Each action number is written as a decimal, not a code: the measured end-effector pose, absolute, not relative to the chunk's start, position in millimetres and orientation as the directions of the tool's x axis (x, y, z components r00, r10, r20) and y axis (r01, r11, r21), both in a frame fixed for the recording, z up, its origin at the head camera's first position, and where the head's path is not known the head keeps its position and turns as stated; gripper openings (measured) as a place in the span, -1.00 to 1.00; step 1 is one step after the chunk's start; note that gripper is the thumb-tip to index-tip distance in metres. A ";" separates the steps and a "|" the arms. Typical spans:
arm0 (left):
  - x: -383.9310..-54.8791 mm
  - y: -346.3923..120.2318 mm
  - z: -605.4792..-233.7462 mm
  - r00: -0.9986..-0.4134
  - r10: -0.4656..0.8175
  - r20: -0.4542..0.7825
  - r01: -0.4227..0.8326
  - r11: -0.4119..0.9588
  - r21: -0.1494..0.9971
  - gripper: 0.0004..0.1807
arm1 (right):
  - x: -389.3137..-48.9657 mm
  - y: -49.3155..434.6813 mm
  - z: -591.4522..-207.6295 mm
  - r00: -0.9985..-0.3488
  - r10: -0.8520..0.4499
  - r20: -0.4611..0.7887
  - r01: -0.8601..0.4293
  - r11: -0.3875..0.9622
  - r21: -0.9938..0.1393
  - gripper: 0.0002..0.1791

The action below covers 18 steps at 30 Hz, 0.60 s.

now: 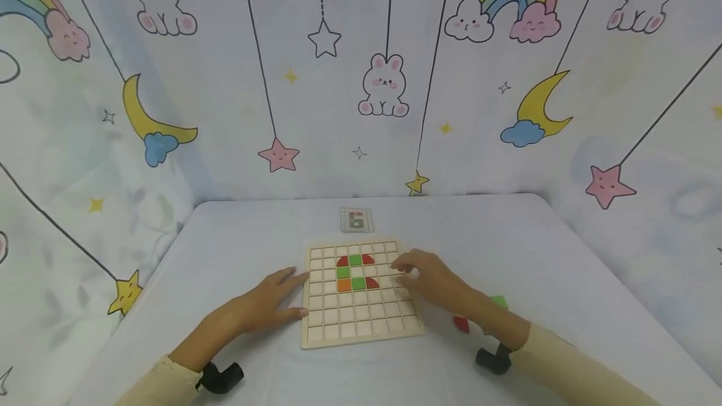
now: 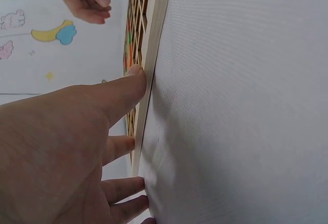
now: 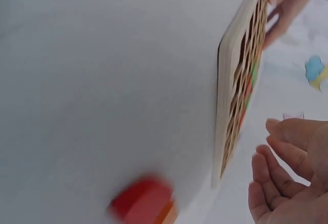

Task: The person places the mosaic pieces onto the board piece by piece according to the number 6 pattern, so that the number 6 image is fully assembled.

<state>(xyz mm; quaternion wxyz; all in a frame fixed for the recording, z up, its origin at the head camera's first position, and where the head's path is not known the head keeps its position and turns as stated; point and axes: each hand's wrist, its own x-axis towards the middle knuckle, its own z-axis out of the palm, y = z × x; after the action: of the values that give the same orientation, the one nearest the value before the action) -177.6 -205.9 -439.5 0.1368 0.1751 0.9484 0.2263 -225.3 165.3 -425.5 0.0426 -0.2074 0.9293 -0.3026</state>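
Note:
A square wooden grid board [image 1: 338, 333] lies on the white cloth. Red quarter-round tiles [image 1: 368, 259], green square tiles [image 1: 355, 260] and an orange tile [image 1: 344, 285] sit in its upper cells. Along the board's left edge my left hand [image 1: 265, 301] rests with fingers spread, its thumb and fingertips touching the rim. Over the board's right edge hovers my right hand [image 1: 433, 275], fingers gently bent. Between its thumb and fingers no tile shows in the right wrist view, though a fingertip [image 2: 105, 15] looks red in the left wrist view.
Behind the board lies a small card [image 1: 356, 220] with a tile pattern. Loose red [image 1: 461, 324] and green [image 1: 499, 301] tiles lie to the right, partly hidden by my right forearm. A printed cloth backdrop [image 1: 338, 111] rises behind the table.

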 end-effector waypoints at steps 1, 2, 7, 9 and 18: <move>-177.4 -205.8 -439.6 -0.902 0.391 -0.182 0.268 0.839 0.475 -0.10 | -225.0 175.7 -424.8 -0.915 -0.401 0.049 -0.355 0.739 -0.572 -0.70; -176.9 -206.0 -439.6 -0.903 0.390 -0.182 0.269 0.840 0.471 -0.10 | -224.6 185.8 -423.6 -0.919 -0.391 0.053 -0.349 0.744 -0.570 -0.67; -176.1 -205.7 -438.5 -0.902 0.394 -0.179 0.276 0.842 0.463 -0.10 | -222.8 236.5 -413.9 -0.919 -0.381 0.099 -0.370 0.751 -0.547 -0.61; -176.2 -205.9 -437.8 -0.899 0.401 -0.178 0.283 0.839 0.464 -0.10 | -222.6 255.4 -410.1 -0.924 -0.363 0.117 -0.367 0.760 -0.537 -0.62; -179.4 -205.1 -441.6 -0.898 0.405 -0.173 0.292 0.841 0.457 -0.10 | -214.3 319.5 -402.5 -0.935 -0.341 0.095 -0.336 0.769 -0.544 -0.62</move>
<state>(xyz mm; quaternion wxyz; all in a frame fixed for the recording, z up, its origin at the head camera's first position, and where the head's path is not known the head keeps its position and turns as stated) -179.4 -205.1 -441.6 0.1326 0.1834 0.9501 0.2147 -214.3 319.5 -402.5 0.0048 -0.1799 0.9405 -0.2883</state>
